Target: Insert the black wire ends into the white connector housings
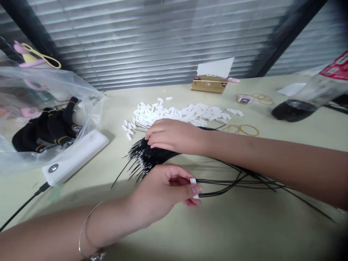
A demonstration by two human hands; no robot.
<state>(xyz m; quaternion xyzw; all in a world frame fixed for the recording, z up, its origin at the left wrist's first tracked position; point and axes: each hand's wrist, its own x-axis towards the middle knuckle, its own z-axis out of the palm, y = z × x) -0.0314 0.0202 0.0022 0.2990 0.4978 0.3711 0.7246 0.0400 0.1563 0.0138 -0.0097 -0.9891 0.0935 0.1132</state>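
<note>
Between the thumb and fingers of my left hand [163,188] is a white plastic connector [193,183], with several black wires [217,181] running out of it to the right. My right hand [174,136] rests on a thick bundle of black wires [152,156] with shiny metal tips, which fan out to the left. Its fingers are curled down at the near side of the bundle; whether they pinch a wire is hidden. Just behind that hand lies a heap of small white connectors [176,112], a few strays at its left.
At left, a clear plastic bag [89,87] holds banded black wire bundles [49,127]. Beside it lies a white power bank [78,156] with a cable. Behind stands a gold tissue pack [209,85]. Rubber bands [244,129] and a cola bottle [296,107] are at right.
</note>
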